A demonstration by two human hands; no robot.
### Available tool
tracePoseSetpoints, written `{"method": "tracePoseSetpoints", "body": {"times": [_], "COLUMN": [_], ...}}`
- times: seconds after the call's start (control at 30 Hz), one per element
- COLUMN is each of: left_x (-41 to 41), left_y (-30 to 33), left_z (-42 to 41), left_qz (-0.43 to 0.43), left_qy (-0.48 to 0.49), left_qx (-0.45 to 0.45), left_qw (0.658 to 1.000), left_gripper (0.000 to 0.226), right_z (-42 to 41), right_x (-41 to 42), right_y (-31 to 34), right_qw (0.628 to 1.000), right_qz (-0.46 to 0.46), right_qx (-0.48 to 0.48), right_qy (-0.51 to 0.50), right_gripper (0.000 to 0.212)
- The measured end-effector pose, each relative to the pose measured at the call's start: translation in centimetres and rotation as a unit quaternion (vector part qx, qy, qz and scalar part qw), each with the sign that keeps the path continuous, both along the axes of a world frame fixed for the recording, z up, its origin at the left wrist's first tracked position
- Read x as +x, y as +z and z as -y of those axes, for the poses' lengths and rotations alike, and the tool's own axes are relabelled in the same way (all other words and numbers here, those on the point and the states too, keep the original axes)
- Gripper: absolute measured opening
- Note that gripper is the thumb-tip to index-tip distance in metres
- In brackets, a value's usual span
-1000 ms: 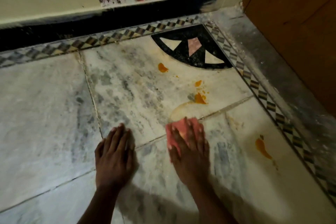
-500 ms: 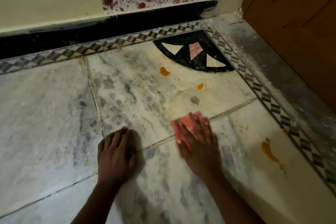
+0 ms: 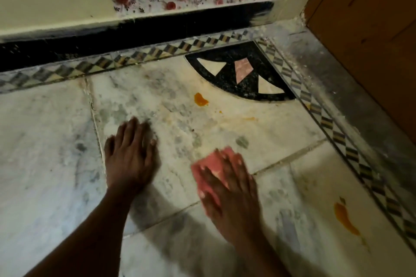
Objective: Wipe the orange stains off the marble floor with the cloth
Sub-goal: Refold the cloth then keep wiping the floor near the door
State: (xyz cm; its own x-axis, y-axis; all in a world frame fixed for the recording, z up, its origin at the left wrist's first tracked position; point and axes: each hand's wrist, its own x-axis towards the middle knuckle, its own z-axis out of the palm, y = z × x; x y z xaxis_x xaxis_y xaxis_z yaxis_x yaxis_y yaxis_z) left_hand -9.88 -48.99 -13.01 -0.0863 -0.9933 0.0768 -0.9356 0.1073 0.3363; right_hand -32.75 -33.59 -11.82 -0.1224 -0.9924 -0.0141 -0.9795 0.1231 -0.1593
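Right hand [image 3: 229,189] flat on cloth [image 3: 210,161]

r hand [image 3: 229,191] blurred | cloth [image 3: 210,165] mostly hidden under it

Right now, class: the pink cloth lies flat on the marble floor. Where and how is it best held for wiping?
Press on the pink cloth's top face from above with a flat palm, as the right hand does. It is thin and lies flat on the marble floor, so no edge stands up to pinch; spread fingers pin it.
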Motion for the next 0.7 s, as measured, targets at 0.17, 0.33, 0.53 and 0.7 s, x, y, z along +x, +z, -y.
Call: {"method": "tracePoseSetpoints", "body": {"times": [0.17, 0.33, 0.53, 0.7], "left_x": [0.2, 0.2, 0.1, 0.2], "left_y": [-0.3, -0.9, -0.3, -0.7], "left_z": [0.4, 0.5, 0.3, 0.6], "left_qz": [0.006, 0.016, 0.016, 0.017], "left_qy": [0.004, 0.005, 0.008, 0.004], "left_qx": [0.010, 0.001, 0.006, 0.012], "left_qw": [1.000, 1.000, 1.000, 1.000], "left_gripper": [0.064, 0.064, 0.064, 0.064], "right_z": [3.2, 15.2, 1.2, 10.7], "right_x": [-6.7, -1.9, 0.0, -6.4], "right_y": [-1.5, -1.1, -0.4, -1.9], "right_qw": [0.963, 0.962, 1.000, 0.940], "right_qz": [0.019, 0.058, 0.006, 0.069], "right_qx": [0.018, -0.001, -0.019, -0.015], "right_qy": [-0.268, -0.267, -0.009, -0.332], "right_gripper": [0.063, 0.063, 0.057, 0.065]}}
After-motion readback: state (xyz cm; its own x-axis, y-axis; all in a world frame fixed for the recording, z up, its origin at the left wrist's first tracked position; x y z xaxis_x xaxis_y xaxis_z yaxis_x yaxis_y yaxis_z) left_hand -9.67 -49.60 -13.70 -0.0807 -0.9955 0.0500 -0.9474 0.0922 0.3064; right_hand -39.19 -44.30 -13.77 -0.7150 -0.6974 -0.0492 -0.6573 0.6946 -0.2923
